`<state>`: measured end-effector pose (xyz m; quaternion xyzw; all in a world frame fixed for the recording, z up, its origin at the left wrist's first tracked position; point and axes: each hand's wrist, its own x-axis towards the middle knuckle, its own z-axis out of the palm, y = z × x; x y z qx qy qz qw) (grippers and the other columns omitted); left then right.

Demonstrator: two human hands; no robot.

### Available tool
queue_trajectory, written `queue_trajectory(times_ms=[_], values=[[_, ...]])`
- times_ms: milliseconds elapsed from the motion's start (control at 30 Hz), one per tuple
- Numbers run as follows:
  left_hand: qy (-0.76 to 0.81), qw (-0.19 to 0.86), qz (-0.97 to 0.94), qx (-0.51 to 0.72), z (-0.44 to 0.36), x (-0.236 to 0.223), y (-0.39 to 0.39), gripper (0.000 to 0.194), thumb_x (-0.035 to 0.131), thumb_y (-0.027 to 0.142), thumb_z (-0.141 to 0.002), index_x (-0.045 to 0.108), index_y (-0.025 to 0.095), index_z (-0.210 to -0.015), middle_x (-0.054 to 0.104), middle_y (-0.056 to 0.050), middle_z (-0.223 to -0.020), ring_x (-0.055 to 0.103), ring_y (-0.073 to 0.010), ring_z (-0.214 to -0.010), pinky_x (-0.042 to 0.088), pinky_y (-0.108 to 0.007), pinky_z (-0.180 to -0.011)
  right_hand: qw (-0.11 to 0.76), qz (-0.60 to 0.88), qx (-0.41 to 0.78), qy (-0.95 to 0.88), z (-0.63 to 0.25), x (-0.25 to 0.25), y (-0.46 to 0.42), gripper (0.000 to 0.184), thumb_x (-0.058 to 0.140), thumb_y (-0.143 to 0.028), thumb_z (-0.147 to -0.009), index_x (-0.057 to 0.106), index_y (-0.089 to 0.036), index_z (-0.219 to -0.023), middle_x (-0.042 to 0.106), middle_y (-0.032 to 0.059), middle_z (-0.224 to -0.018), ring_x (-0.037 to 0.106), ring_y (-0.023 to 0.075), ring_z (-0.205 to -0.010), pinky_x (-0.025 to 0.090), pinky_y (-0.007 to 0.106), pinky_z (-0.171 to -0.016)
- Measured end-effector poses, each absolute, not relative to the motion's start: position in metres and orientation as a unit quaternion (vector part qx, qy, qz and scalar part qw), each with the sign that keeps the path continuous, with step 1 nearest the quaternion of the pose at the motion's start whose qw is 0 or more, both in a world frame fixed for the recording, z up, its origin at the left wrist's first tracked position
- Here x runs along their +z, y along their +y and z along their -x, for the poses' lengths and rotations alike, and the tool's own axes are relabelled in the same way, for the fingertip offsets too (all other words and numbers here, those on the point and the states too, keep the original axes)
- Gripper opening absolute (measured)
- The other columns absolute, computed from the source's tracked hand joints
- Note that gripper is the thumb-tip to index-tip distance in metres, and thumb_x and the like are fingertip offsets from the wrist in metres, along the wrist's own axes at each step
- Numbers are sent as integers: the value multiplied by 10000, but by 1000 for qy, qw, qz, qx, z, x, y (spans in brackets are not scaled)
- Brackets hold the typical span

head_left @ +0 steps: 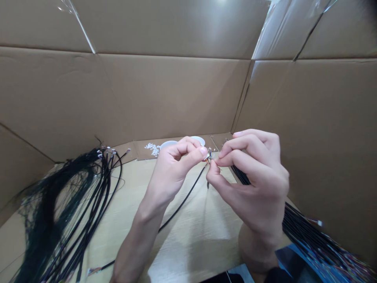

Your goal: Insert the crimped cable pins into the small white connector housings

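My left hand and my right hand meet over the middle of a pale wooden table. Both are closed in a pinch on the end of one thin black cable, where small coloured wire tips and a tiny connector show between the fingertips. The cable runs from the fingers down and to the left across the table toward its near edge.
A bundle of black cables lies on the left, another bundle on the right under my right hand. A white dish and a scatter of small white parts sit at the back. Cardboard walls enclose the table.
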<state>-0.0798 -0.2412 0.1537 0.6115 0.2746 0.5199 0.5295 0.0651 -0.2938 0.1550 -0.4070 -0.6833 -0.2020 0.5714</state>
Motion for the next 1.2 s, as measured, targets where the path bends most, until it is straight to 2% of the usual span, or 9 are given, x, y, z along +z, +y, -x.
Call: queue_trajectory(times_ms=[533, 933, 1200], values=[[316, 467, -638, 525, 83, 155, -243, 304, 784, 288, -883, 658, 209, -617, 639, -10, -877, 596, -175, -906, 454, -305, -914, 546, 403, -216, -702, -70, 153, -291, 263, 695, 16, -833, 630, -235, -791, 717, 12, -869, 628, 263, -976, 541, 470, -884], [318, 446, -659, 516, 88, 155, -243, 308, 794, 291, -877, 676, 228, -599, 670, -8, -900, 632, -203, -981, 436, -338, -955, 504, 397, -215, -736, -74, 154, -288, 238, 695, 3, -916, 627, -209, -834, 724, 27, -959, 605, 226, -1020, 542, 413, -891], [339, 405, -680, 508, 92, 158, -245, 301, 762, 289, -883, 688, 231, -598, 689, -15, -884, 636, -206, -927, 462, -344, -954, 476, 400, -189, -760, -75, 153, -287, 189, 658, -43, -974, 639, -209, -886, 728, 48, -1017, 601, 238, -1075, 519, 446, -932]])
